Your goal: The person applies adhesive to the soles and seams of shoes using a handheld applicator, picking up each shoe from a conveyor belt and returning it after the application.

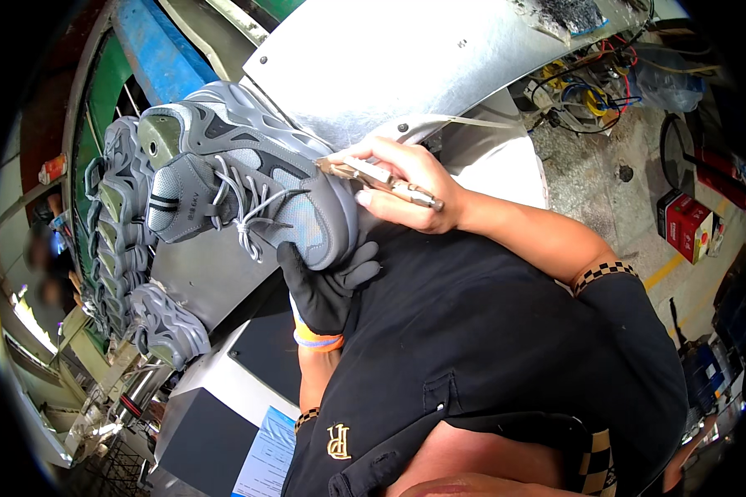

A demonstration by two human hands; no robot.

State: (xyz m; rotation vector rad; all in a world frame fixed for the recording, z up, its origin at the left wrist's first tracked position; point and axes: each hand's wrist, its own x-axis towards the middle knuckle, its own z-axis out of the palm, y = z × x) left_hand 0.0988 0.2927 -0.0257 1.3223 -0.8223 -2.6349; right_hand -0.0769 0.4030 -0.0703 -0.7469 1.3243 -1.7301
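Note:
A grey sneaker point(261, 153) with pale laces lies on its side, its toe toward me. My left hand point(323, 294) wears a dark grey glove with an orange cuff and is closed around the toe from below, its thumb on the upper. Bare, my right hand point(414, 182) grips a small metal hand tool point(406, 190) with a brownish tip and a pale part along it. The tip meets the sneaker's side near the toe, where upper and sole join. My fingers partly cover the tool, so its exact kind cannot be made out.
More grey sneakers point(116, 224) stand in a row at the left, with another sneaker point(170, 325) nearer me. A white metal panel point(365, 66) slopes behind the work. Tangled wires point(588, 95) and a red box point(686, 225) are at the right. A blue printed sheet point(265, 455) hangs low.

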